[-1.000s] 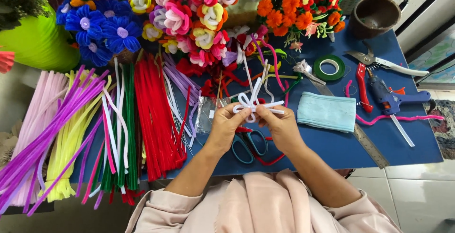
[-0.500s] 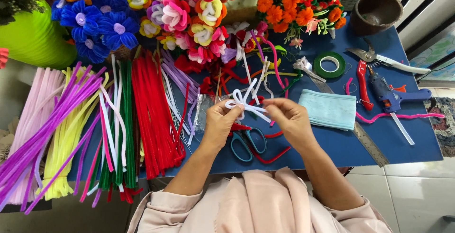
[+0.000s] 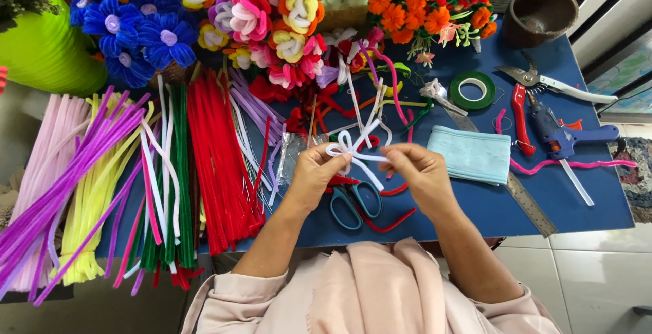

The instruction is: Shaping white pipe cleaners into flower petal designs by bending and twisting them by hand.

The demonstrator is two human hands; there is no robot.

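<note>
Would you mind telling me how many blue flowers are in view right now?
3, clustered at top left beside the green pot: one upper blue flower, one to its right, one lower. More may be hidden behind them. Both hands work a white pipe cleaner.

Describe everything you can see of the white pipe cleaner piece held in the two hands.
The white pipe cleaner piece is fuzzy wire bent into small loops at its left end, with straight ends sticking out up and to the right. The left hand pinches it by the loops, and the right hand grips a strand on the other side. It is held in the air above the blue table, over the teal-handled scissors.
</note>
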